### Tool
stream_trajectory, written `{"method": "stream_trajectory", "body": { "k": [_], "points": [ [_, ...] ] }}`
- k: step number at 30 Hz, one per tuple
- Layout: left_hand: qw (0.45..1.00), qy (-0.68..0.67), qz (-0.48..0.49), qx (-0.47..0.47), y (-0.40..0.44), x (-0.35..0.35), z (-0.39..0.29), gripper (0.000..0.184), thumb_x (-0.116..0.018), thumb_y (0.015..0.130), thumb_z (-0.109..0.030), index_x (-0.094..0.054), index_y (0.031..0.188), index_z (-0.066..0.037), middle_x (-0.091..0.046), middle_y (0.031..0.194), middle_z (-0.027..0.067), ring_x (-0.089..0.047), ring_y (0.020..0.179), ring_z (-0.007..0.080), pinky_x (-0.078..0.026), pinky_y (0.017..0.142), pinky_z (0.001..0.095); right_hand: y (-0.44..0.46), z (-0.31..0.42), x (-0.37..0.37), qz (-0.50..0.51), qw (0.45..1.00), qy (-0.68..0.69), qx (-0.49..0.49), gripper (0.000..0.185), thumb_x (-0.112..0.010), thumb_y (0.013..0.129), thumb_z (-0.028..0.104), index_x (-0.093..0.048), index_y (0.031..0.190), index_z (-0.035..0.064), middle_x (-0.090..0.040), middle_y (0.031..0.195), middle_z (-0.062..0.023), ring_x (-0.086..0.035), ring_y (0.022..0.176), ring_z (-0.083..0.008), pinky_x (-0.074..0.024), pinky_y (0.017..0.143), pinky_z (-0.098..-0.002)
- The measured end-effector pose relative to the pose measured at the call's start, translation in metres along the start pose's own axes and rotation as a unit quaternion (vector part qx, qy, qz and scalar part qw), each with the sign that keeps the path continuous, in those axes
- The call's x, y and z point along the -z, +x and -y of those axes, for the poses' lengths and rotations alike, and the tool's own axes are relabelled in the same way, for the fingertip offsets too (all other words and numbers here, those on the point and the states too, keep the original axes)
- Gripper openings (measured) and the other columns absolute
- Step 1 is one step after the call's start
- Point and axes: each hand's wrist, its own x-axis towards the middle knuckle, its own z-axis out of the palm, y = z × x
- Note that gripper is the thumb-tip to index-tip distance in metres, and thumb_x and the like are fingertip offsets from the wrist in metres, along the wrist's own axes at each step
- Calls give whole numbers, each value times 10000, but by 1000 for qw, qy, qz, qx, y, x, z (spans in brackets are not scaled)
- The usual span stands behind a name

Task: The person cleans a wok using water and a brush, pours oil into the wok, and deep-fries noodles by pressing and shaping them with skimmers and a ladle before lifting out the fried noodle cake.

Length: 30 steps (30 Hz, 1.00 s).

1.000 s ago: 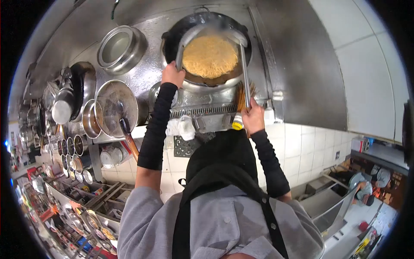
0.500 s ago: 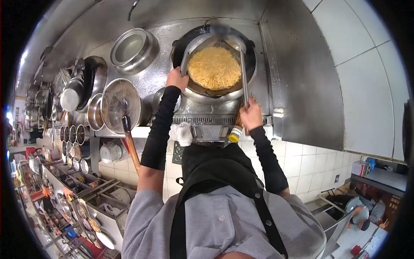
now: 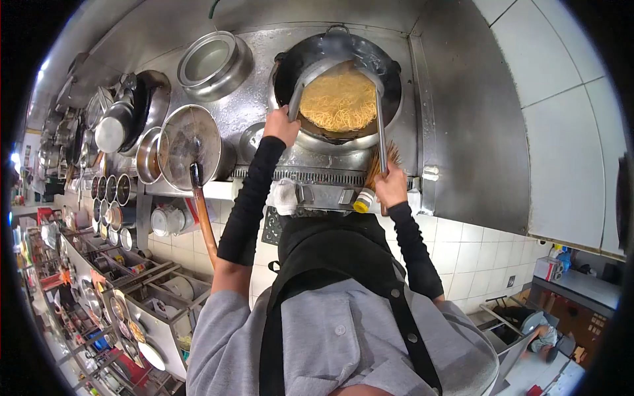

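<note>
Yellow noodles [image 3: 338,102] lie as a round mass low in a large dark wok [image 3: 389,72] on the steel stove. My left hand [image 3: 282,127] is closed round a wide metal handle that reaches over the wok's left side. In my right hand [image 3: 392,185] is the long metal handle of a ladle [image 3: 381,125], whose head is over the wok at the noodles' upper right edge. A bamboo brush [image 3: 389,156] with a yellow and white end lies beside my right hand.
Left of the wok stand a lidded steel pot [image 3: 214,66] and a wooden-handled strainer [image 3: 190,146]. A white cloth [image 3: 284,197] hangs at the stove's front edge. Steel wall panels [image 3: 475,119] rise on the right. Another person [image 3: 547,338] is far off at the lower right.
The view has shifted, so the wok and pot appear farther right. Both hands keep their grips, and the ladle head has moved slightly relative to the noodles.
</note>
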Motion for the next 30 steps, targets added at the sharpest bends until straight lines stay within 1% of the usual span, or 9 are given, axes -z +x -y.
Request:
{"method": "stream_trajectory", "body": {
  "k": [3, 6, 10, 13, 16, 22, 28, 29, 30],
  "points": [
    [999, -24, -25, 6, -12, 6, -3, 387, -670, 729, -167, -634, 1002, 106, -650, 805, 336, -656, 876, 483, -525, 827, 496, -28, 16, 11, -67, 991, -25, 111, 58, -530, 788, 16, -540, 830, -22, -547, 532, -146, -595, 409, -252, -475, 413, -407],
    [999, -15, -42, 16, 0, 4, 5, 331, -655, 725, -162, -630, 932, 94, -647, 806, 339, -647, 874, 497, -512, 834, 513, 2, 7, 7, -68, 993, -40, 90, 80, -541, 783, 42, -538, 825, -26, -560, 554, -182, -597, 447, -320, -479, 474, -440],
    [998, -11, -52, 16, 12, -2, 0, 296, -630, 737, -159, -626, 900, 88, -650, 797, 335, -658, 846, 487, -520, 826, 504, 62, 22, 14, -17, 995, -92, 46, 239, -571, 732, 69, -582, 938, -53, -641, 803, -315, -634, 835, -498, -499, 784, -547],
    [998, -28, -37, 42, 7, -4, -20, 281, -604, 763, -148, -627, 912, 90, -662, 763, 305, -693, 727, 431, -565, 729, 472, 84, -1, 14, -23, 983, -104, 148, 231, -592, 758, 79, -622, 965, -19, -620, 683, -272, -667, 702, -430, -501, 636, -484],
    [997, -40, -28, 61, -1, -3, -34, 284, -605, 774, -139, -623, 929, 98, -666, 738, 282, -699, 649, 391, -583, 643, 456, 67, 10, 23, 22, 988, -107, 112, 283, -589, 733, 77, -615, 986, -47, -649, 795, -292, -645, 830, -474, -510, 781, -524],
    [999, -15, -19, 21, 0, -10, -23, 261, -622, 768, -143, -593, 880, 91, -666, 726, 274, -701, 654, 389, -589, 625, 452, 39, -3, 18, 6, 993, -89, 75, 261, -599, 742, 88, -601, 957, -60, -645, 792, -295, -641, 822, -478, -501, 808, -520],
    [1000, -19, 13, 13, -10, -3, -26, 272, -630, 766, -139, -620, 930, 78, -668, 754, 283, -703, 701, 397, -587, 656, 448, 5, 13, 24, 48, 998, 2, -42, 174, -579, 761, 71, -570, 878, -57, -617, 643, -240, -654, 574, -391, -537, 583, -470],
    [1000, -10, 17, 11, -11, -2, -26, 277, -632, 767, -142, -624, 938, 75, -669, 763, 285, -703, 708, 397, -587, 673, 448, 2, 8, 18, 28, 1000, 7, 10, 161, -538, 816, 13, -557, 965, -48, -552, 521, -111, -573, 390, -196, -476, 347, -361],
    [1000, 0, 21, 9, -12, -1, -26, 282, -633, 767, -144, -629, 947, 73, -671, 772, 287, -703, 715, 397, -587, 690, 448, 0, 2, 16, 26, 1000, 12, 7, 150, -537, 817, 10, -551, 956, -44, -551, 521, -110, -573, 391, -197, -476, 345, -360]
  ]
}}
